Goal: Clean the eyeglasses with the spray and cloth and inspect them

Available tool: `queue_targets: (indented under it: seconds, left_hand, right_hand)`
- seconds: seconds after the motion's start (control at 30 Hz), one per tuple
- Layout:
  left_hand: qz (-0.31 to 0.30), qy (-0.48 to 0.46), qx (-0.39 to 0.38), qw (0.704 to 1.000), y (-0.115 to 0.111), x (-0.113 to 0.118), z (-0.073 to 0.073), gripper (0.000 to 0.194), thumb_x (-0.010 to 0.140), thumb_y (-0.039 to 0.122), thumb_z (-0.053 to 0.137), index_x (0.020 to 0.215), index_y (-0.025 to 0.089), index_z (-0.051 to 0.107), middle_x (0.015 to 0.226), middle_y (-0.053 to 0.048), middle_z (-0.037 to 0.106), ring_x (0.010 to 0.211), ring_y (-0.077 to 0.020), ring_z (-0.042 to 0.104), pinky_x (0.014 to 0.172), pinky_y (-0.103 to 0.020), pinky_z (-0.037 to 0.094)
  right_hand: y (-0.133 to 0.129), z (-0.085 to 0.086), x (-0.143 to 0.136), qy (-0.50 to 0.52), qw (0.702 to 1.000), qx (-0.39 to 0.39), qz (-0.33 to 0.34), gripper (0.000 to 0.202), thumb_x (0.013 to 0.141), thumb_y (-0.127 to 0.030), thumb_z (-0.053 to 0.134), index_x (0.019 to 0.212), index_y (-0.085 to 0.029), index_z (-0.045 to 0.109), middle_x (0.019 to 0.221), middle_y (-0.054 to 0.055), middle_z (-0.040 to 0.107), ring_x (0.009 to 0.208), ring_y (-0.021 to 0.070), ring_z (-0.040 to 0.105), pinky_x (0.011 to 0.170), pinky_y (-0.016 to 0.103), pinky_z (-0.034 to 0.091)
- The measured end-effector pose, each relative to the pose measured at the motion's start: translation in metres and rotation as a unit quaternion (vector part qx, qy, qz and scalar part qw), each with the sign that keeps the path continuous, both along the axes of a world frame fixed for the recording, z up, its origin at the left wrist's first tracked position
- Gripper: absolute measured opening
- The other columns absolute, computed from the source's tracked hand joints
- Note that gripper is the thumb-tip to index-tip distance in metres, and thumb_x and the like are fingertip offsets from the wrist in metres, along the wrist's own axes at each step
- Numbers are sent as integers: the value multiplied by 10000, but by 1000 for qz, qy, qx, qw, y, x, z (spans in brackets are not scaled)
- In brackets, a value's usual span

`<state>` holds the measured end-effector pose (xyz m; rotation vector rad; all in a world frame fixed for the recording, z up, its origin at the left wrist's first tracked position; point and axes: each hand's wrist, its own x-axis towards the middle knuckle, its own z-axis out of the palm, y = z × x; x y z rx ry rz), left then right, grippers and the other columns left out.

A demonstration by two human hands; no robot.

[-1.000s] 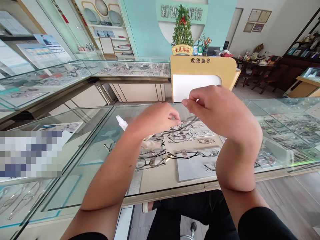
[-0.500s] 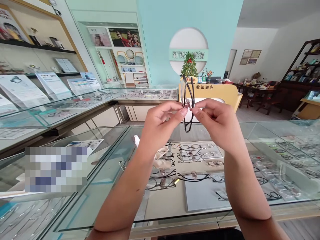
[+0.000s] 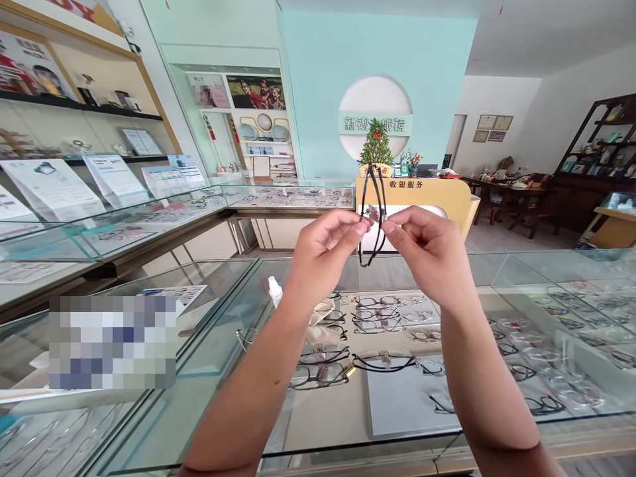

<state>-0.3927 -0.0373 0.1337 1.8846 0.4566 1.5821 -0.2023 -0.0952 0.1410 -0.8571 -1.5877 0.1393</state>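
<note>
Black-framed eyeglasses (image 3: 380,192) are held up in front of me above the glass display case, turned on end so that they stand tall and narrow. On the left side of the frame, my left hand (image 3: 325,255) pinches it between thumb and fingertips. My right hand (image 3: 427,248) grips the other side in the same way. Between the two hands a small pale tag or label (image 3: 375,212) shows on the glasses. Below my hands, several more eyeglasses (image 3: 385,362) lie in rows, and a beige cloth (image 3: 322,333) shows beside my left forearm.
The glass display case (image 3: 318,444) spans the front, with a grey tray (image 3: 405,404) in it. A small white bottle (image 3: 274,289) stands left of my left forearm. Further glass counters (image 3: 293,185) run behind and left. A yellow service counter (image 3: 422,195) stands ahead.
The eyeglasses have turned slightly between my fingers, and the pale tag shows more plainly. Both hands keep their hold. The whole view has shifted a little, with the background sitting lower.
</note>
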Motion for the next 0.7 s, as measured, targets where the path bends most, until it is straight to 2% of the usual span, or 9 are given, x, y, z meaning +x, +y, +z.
queue_targets:
  seconds: [0.17, 0.27, 0.37, 0.43, 0.5, 0.6, 0.7]
  left_hand:
    - [-1, -14, -31, 999, 10, -3, -4, 365, 1002, 604, 850, 1032, 243, 802, 1131, -81, 850, 944, -208, 756, 888, -369, 669]
    - [-6, -11, -38, 999, 17, -6, -5, 436, 970, 668, 865, 1036, 243, 794, 1154, -96, 841, 1054, -242, 774, 912, -393, 699]
    - [5, 16, -28, 999, 24, -8, -5, 482, 965, 716, 848, 1024, 243, 774, 1147, -103, 835, 1109, -261, 779, 906, -395, 706]
    - [13, 44, -19, 999, 27, -10, -6, 484, 979, 722, 826, 1008, 243, 763, 1125, -99, 833, 1064, -251, 780, 907, -397, 701]
    - [15, 67, -12, 998, 29, -10, -7, 470, 996, 712, 810, 992, 244, 759, 1090, -89, 828, 995, -235, 775, 911, -402, 693]
    - [3, 68, -8, 998, 30, -7, -9, 447, 1008, 689, 803, 983, 245, 757, 1048, -85, 820, 994, -235, 778, 905, -394, 681]
    - [-1, 42, -17, 999, 28, -3, -10, 433, 999, 673, 821, 997, 243, 764, 1056, -88, 821, 978, -230, 775, 867, -375, 671]
  right_hand:
    - [3, -1, 4, -23, 995, 24, -93, 194, 1083, -350, 705, 930, -238, 748, 583, -101, 372, 542, 122, 349, 584, 316, 284]
    - [5, -1, 6, -31, 982, 39, -181, 172, 1091, -318, 652, 958, -239, 728, 552, -98, 439, 496, 120, 368, 570, 322, 288]
    - [9, -1, 10, -19, 964, 47, -263, 171, 1107, -332, 615, 1013, -240, 724, 613, -54, 634, 477, 123, 472, 576, 325, 343]
    - [11, -1, 14, 1, 953, 56, -298, 178, 1117, -345, 592, 1087, -246, 736, 791, 9, 793, 556, 148, 630, 623, 335, 439]
    - [12, 0, 17, 18, 948, 79, -308, 199, 1120, -343, 573, 1199, -260, 735, 1025, 71, 870, 720, 194, 756, 688, 363, 519]
    - [10, 0, 16, 23, 954, 105, -281, 277, 1106, -347, 603, 1362, -282, 688, 1296, 129, 848, 931, 252, 797, 736, 401, 563]
    - [6, -1, 8, 19, 964, 99, -246, 327, 1086, -382, 665, 1401, -295, 653, 1212, 112, 834, 888, 257, 754, 717, 410, 548]
